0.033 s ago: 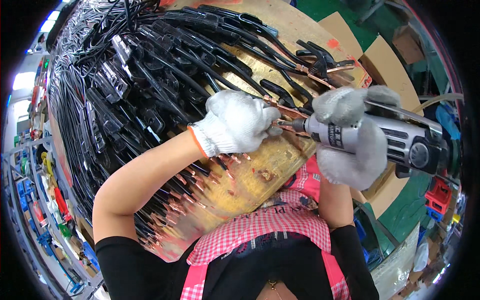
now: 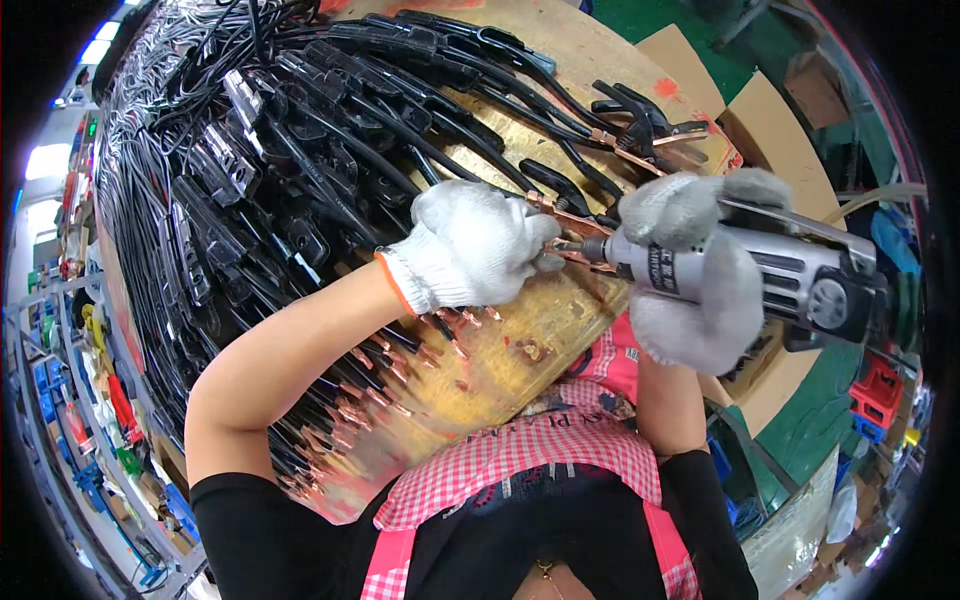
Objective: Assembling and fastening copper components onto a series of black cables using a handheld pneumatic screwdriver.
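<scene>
Tool (image 2: 785, 285) in right fist (image 2: 718, 300); left (image 2: 485, 240) pinches copper strip (image 2: 582, 227).

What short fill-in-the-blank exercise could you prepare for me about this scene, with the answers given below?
1. The grey power tool is held in the person's ____.
2. The left hand is gloved in the colour ____.
3. The open box beside the table is made of ____.
4. The checked pattern of the apron is white and ____.

Missing words: right hand; white; cardboard; pink.
</scene>
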Motion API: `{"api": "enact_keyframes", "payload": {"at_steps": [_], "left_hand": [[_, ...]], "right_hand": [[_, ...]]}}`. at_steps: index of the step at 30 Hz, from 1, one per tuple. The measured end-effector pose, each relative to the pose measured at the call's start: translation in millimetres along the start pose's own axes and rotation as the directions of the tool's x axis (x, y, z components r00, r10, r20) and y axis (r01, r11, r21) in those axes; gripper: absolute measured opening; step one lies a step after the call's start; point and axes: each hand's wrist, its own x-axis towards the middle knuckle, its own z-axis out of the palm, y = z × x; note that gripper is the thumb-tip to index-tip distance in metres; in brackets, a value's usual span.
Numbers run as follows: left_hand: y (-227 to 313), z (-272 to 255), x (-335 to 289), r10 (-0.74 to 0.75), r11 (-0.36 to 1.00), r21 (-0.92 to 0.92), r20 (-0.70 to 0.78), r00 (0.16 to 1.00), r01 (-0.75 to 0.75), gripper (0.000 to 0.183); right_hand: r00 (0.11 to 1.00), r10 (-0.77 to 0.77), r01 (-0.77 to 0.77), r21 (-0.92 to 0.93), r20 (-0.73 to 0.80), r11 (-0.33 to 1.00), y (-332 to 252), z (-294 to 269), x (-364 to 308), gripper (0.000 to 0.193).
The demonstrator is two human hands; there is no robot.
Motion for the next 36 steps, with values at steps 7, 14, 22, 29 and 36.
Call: {"api": "enact_keyframes", "payload": {"at_steps": [7,14,22,29,36], "left_hand": [[-1,2,0,-0.009,1.000,0.009,-0.020,1.000,0.009,0.030],[3,3,-1,-0.037,0.999,-0.004,-0.040,0.999,0.037,0.021],[4,-2,-2,-0.028,0.999,-0.027,0.010,1.000,0.029,0.024],[0,2,-6,-0.029,0.999,-0.037,-0.033,0.999,0.028,0.024],[-2,22,0,0.109,0.976,-0.129,-0.409,0.906,-0.175,0.029]], "right_hand": [[0.988,0.033,-0.051,0.116,0.150,0.992,-2,3,4,0.039],[0.986,0.105,-0.109,0.024,0.127,0.994,-3,5,-2,0.034],[0.975,-0.037,0.052,-0.061,0.221,0.997,-1,5,-3,0.034],[0.969,-0.020,0.014,0.026,0.248,1.000,-3,12,-2,0.032],[0.958,0.118,-0.145,0.086,0.263,0.986,14,-16,-8,0.017]]}}
